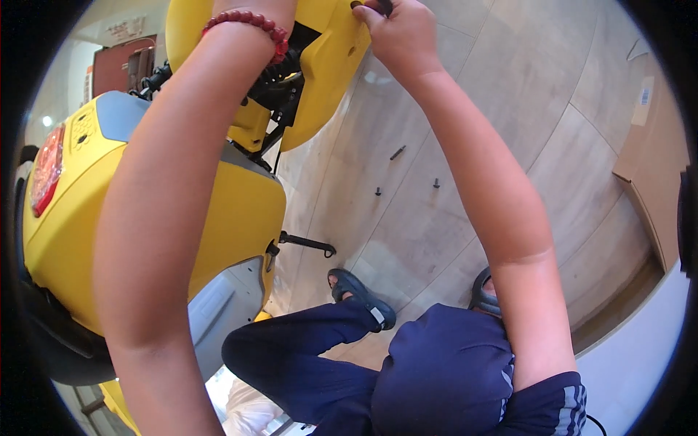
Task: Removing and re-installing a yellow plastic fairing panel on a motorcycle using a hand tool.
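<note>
- A yellow scooter (145,211) is seen from above, its rear with the red tail light (46,174) at the left edge and its front panel (327,65) rising toward the top of the view.
- The right hand (400,33) is raised to the top edge of the yellow front panel; its fingers (374,13) are curled together and clamped on a small dark part (382,6) at the panel's rim. What that part is cannot be told, since it is cut by the frame edge.
- The left hand is hidden past the upper edge of the picture; only the forearm and the wrist with a red bead bracelet (251,25) are shown, so whether its fingers are apart or together cannot be told.
- The dark part lies directly under the right fingers, touching them; the right hand is clearly the nearer one.
- The panel's long axis runs from the top of the view down and to the left, toward the black mechanism (280,87) exposed between panel and body.
- Three small dark bolts (397,152) are left lying on the tiled floor (509,131), well apart from both hands, one of them lying slantwise.
- A cardboard box (654,167) stands at the right edge.
</note>
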### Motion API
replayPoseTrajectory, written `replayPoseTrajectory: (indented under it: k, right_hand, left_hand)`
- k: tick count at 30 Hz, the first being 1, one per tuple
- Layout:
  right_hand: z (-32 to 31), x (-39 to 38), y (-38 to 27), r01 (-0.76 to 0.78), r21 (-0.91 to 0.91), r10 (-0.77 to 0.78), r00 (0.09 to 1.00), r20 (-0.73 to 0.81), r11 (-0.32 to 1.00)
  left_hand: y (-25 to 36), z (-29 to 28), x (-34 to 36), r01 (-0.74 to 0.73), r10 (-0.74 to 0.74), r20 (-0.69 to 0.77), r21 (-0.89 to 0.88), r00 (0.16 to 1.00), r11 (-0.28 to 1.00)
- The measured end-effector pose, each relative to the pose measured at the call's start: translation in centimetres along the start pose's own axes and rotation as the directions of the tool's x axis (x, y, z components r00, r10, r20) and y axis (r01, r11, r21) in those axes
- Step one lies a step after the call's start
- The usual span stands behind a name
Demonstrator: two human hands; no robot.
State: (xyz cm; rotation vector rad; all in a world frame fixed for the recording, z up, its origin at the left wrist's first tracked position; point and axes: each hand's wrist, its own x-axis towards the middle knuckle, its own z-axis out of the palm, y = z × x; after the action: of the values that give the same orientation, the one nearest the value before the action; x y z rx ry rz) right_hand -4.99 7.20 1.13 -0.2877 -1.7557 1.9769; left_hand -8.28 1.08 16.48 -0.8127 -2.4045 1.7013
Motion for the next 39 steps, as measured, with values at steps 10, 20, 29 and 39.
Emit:
replayPoseTrajectory:
  k: [10, 20, 29, 39]
  right_hand:
    - [0.6, 0.3, 0.8, 0.281, -0.167, -0.296, 0.953, -0.069, 0.945]
    - [0.1, 1.0, 0.9, 0.375, -0.24, -0.37, 0.927, 0.064, 0.896]
    - [0.0, 1.2, 0.4, 0.108, -0.245, -0.095, 0.993, 0.065, 0.963]
    - [0.1, -0.7, 1.1, 0.108, -0.135, -0.109, 0.994, -0.004, 0.985]
  left_hand:
    - [0.4, -1.1, -1.3, 0.074, -0.079, 0.081, 0.066, 0.994, 0.995]
    - [0.7, 0.1, -0.7, 0.111, -0.113, 0.04, 0.062, 0.993, 0.992]
    - [0.5, 0.4, -1.1, 0.138, -0.138, -0.036, -0.023, 0.99, 0.99]
    - [0.8, 1.3, -0.6, 0.13, -0.138, -0.062, -0.114, 0.989, 0.985]
